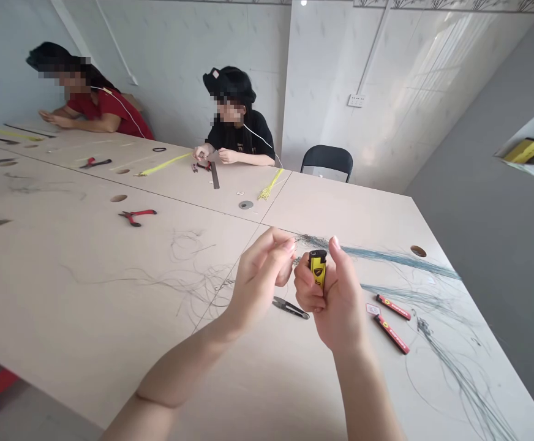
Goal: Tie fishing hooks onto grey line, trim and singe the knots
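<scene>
My right hand (340, 300) is wrapped round a yellow and black lighter (317, 272), held upright with the thumb raised beside its top. Just left of it, my left hand (264, 269) is closed in a pinch, fingertips together. Whatever is between those fingertips is too small to make out. Behind both hands lies a bundle of thin blue-green line (386, 255) with a dark tangled end. A pair of thread snips (291, 307) rests on the table below and between my hands.
Two red lighters (393, 307) and another line bundle (455, 367) lie at the right. Loose strands (157, 278) spread leftward. Red-handled pliers (138, 216) lie farther left on the table (87, 306). Two co-workers sit opposite, near yellow strand bundles (166, 164). A black chair (326, 158) stands behind.
</scene>
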`<state>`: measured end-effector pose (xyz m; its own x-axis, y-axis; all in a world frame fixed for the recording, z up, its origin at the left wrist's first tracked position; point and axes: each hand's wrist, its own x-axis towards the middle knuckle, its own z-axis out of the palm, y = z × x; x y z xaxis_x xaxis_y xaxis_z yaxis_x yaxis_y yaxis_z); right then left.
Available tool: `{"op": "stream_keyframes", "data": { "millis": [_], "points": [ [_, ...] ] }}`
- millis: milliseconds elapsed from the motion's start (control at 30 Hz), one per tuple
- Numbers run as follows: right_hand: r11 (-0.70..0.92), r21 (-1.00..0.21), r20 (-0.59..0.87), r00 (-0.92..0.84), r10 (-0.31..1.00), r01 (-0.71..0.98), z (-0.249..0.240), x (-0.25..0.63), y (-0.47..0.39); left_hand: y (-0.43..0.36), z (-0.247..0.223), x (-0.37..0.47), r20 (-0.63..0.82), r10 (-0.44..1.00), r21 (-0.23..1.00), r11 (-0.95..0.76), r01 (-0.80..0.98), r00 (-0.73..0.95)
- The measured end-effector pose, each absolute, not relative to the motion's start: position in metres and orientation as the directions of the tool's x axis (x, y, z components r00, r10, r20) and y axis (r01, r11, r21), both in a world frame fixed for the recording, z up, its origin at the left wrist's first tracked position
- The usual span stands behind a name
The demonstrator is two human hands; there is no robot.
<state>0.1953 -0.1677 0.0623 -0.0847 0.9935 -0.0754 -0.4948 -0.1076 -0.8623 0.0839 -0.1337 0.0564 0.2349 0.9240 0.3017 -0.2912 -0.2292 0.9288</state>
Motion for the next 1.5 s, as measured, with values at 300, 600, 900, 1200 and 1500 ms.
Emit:
{"op": "stream_keyframes", "data": {
  "millis": [300,600,900,1200,1500],
  "points": [
    [-0.027,-0.9,-0.055,0.052,0.997,-0.436,0.052,0.202,-0.16,-0.136,0.044,0.093,0.289,0.897,0.931,-0.182,-0.316,0.334],
    [-0.021,-0.873,-0.07,0.082,0.994,-0.487,0.049,0.201,-0.156,-0.135,0.042,0.096,0.29,0.904,0.923,-0.177,-0.341,0.315],
    [-0.033,-0.88,-0.102,0.119,0.988,-0.475,0.054,0.198,-0.159,-0.137,0.043,0.097,0.307,0.906,0.904,-0.182,-0.386,0.293],
    [-0.033,-0.886,-0.098,0.117,0.988,-0.462,0.053,0.198,-0.158,-0.135,0.043,0.101,0.278,0.926,0.902,-0.161,-0.399,0.254],
    [0.207,-0.922,0.143,0.209,0.967,-0.326,0.05,0.206,-0.155,-0.133,0.049,0.1,0.2,0.953,0.909,-0.094,-0.406,0.227]
  ]
}}
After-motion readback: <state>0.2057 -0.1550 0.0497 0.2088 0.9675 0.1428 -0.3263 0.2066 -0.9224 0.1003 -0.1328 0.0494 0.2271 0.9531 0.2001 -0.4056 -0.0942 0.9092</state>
